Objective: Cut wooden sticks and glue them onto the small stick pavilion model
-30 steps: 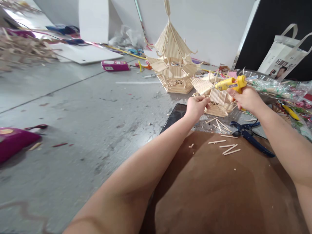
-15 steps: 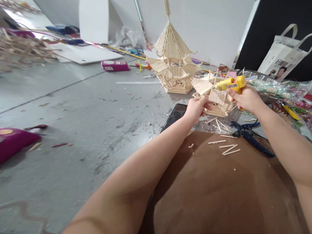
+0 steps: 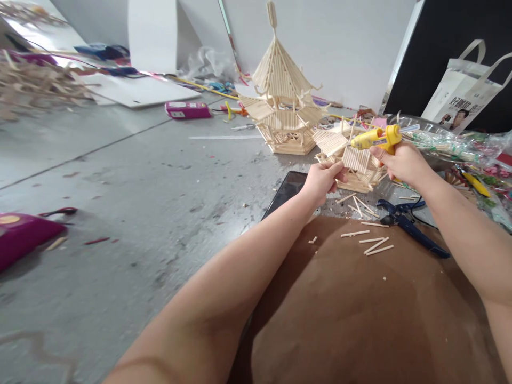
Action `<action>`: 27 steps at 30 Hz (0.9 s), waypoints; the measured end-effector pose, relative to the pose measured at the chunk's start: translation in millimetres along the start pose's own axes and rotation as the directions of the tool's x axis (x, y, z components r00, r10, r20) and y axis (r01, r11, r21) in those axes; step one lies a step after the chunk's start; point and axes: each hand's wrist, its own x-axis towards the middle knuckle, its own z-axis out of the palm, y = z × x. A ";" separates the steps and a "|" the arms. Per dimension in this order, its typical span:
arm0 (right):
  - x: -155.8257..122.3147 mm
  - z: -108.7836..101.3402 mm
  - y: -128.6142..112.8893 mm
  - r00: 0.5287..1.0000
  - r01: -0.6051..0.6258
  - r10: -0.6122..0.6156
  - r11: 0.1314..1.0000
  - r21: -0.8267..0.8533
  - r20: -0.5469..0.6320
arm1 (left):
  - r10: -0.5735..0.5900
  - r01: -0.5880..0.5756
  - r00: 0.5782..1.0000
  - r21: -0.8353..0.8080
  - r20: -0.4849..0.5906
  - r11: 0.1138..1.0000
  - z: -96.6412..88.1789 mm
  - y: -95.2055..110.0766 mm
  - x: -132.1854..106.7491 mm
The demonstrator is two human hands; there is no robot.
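Note:
My right hand (image 3: pixel 402 162) is closed round a yellow glue gun (image 3: pixel 376 138), whose nozzle points left at a small wooden-stick model (image 3: pixel 354 168) on the floor. My left hand (image 3: pixel 322 180) is pinched at the model's left edge, gripping a thin stick or the model's corner; I cannot make out which. A taller stick pagoda (image 3: pixel 282 101) stands just behind. Several cut sticks (image 3: pixel 370 242) lie on the brown surface (image 3: pixel 352 309) in front of me.
Blue cutters (image 3: pixel 408 224) lie right of the sticks. A dark phone or tablet (image 3: pixel 288 192) rests under my left wrist. Plastic bags (image 3: pixel 452 144) and a white tote (image 3: pixel 466 90) sit at right. Pink boxes (image 3: pixel 188 109) and a stick pile (image 3: pixel 36 85) lie on the grey floor.
My left hand has dropped slightly and shifted along the small model's edge. The glue gun stays aimed at the model, almost unmoved.

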 end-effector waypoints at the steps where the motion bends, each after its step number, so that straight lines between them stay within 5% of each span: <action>1: -0.1 0.3 0.1 1.000 0.000 0.000 1.000 0.008 -0.008 | -0.005 0.005 1.000 -0.007 -0.001 1.000 0.3 0.8 -0.4; 27: -4.1 5.9 -1.3 1.000 -0.019 0.020 0.998 0.059 -0.014 | -0.020 0.020 1.000 -0.003 -0.003 1.000 -0.5 4.7 -2.0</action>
